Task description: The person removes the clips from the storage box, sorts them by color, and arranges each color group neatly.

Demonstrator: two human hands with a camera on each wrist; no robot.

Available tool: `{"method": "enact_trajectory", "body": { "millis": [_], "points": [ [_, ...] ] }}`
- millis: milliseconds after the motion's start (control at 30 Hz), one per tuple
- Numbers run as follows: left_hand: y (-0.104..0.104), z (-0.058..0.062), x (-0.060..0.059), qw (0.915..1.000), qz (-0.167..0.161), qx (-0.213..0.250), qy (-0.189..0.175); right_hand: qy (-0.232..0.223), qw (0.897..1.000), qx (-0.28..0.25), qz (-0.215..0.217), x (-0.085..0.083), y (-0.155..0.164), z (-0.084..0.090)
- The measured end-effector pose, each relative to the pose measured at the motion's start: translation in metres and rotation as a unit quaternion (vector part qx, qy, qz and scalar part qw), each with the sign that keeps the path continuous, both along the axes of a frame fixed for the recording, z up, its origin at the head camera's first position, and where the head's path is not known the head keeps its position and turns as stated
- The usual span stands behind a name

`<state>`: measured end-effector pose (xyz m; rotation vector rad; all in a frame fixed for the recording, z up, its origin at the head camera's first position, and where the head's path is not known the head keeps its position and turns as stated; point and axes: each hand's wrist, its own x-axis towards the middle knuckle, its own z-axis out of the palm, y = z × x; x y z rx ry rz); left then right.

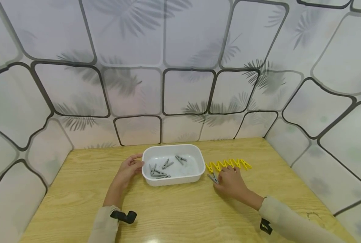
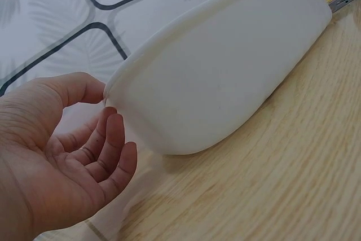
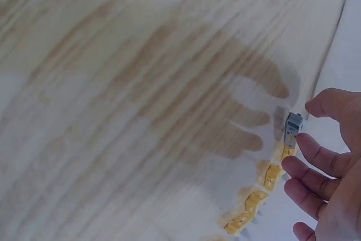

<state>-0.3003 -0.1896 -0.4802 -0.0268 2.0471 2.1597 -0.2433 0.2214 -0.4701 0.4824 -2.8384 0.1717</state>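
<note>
My left hand [image 1: 129, 170] is at the left end of a white plastic basin [image 1: 175, 181], thumb and index finger pinching its rim in the left wrist view. Inside the basin lie several grey clothespins [image 1: 167, 164], some overlapping at the left. My right hand [image 1: 230, 182] is low over the table, right of the basin. Just beyond its fingertips, a grey clothespin [image 3: 292, 130] rests at the near end of the yellow row; thumb and fingers are spread apart in the right wrist view. Several yellow clothespins [image 1: 230, 163] form a zigzag row behind this hand.
The wooden table [image 1: 174, 212] meets a wall covering [image 1: 138, 131] with dark outlines and leaf prints behind and at both sides. A black strap with a camera [image 1: 124, 216] is on the left sleeve, and another black strap [image 1: 266, 226] on the right sleeve.
</note>
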Motion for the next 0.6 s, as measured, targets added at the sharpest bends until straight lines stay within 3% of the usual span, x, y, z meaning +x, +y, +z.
{"method": "enact_trajectory", "body": {
  "millis": [167, 333, 600],
  "points": [
    [-0.001, 0.001, -0.001, 1.0000, 0.001, -0.005, -0.003, 0.007, 1.000, 0.007, 0.000, -0.005, 0.001, 0.006],
    [-0.001, 0.003, -0.001, 0.9999, 0.001, -0.013, -0.007, 0.036, 0.999, -0.023, 0.022, -0.011, 0.000, 0.014],
    [0.000, 0.001, 0.001, 0.9999, 0.004, -0.013, -0.010, 0.073, 0.996, -0.022, 0.048, -0.021, -0.008, 0.032]
  ]
}}
